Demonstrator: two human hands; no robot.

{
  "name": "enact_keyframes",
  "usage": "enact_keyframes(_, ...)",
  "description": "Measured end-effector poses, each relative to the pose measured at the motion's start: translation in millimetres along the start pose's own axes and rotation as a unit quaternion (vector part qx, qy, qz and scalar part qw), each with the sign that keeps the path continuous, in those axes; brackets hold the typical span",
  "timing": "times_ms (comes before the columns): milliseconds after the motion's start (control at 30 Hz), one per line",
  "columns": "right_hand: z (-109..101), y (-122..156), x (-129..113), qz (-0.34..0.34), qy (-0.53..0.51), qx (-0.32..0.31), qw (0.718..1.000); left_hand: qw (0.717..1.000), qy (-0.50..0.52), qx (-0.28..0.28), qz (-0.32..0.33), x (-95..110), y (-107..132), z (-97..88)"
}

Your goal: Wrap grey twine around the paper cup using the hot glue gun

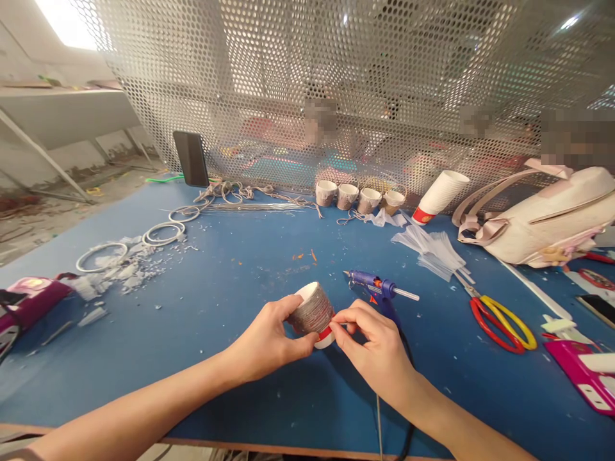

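My left hand is closed around a paper cup, tilted and partly wrapped in grey-brown cord. A red band and white end of the cup show below the wrapping. Thumb and forefinger of my right hand are pinched against the cup by the red band. From that hand a length of cord hangs down toward the table edge, so the pinch is on the cord. Just beyond my right hand, a blue hot glue gun lies on the table with a glue stick out of its back.
Several cord-wrapped cups line the back, beside a leaning stack of paper cups. Scissors, glue sticks and a backpack lie right. White rings and scraps lie left; a phone stands against the perforated metal screen.
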State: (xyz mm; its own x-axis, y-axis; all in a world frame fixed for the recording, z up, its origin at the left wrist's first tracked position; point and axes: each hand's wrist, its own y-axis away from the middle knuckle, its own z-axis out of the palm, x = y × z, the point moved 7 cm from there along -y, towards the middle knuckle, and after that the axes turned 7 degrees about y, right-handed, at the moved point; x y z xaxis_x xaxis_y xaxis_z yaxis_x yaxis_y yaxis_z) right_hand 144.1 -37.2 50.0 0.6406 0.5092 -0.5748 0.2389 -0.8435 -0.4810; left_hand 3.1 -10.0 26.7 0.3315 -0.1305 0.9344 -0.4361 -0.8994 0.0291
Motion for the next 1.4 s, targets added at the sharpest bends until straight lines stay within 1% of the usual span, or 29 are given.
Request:
enact_keyframes(233,1.3,0.3,0.9,-0.011,-0.015,0.019,1.000,1.000,-0.007,0.004,-0.025,2.1,-0.8,-0.1)
enact_keyframes(467,2.3,2.2,4.4,-0.003,-0.020,0.016,1.000,1.000,0.004,-0.002,-0.018,-0.4,0.1,1.1)
enact_keyframes(700,2.6,0.7,1.4,0.003,-0.022,0.015,1.000,1.000,0.001,0.017,-0.024,2.4,-0.1,-0.9)
enact_keyframes(867,3.4,2.4,4.1,0.012,-0.027,0.012,1.000,1.000,0.015,0.006,-0.025,2.6,0.2,-0.7)
enact_keyframes(1033,3.0,1.5,5.1,0.016,-0.026,0.011,0.999,0.999,0.029,0.010,-0.022,2.4,0.0,-1.9)
enact_keyframes(1133,0.6,0.4,4.6,0.015,-0.023,0.016,0.999,0.999,0.040,-0.002,-0.021,0.6,0.0,-0.9)
enact_keyframes(1400,0.6,-0.3,6.9,0.031,-0.034,0.004,0.999,0.999,0.041,-0.009,-0.022,-3.0,-0.5,-0.4)
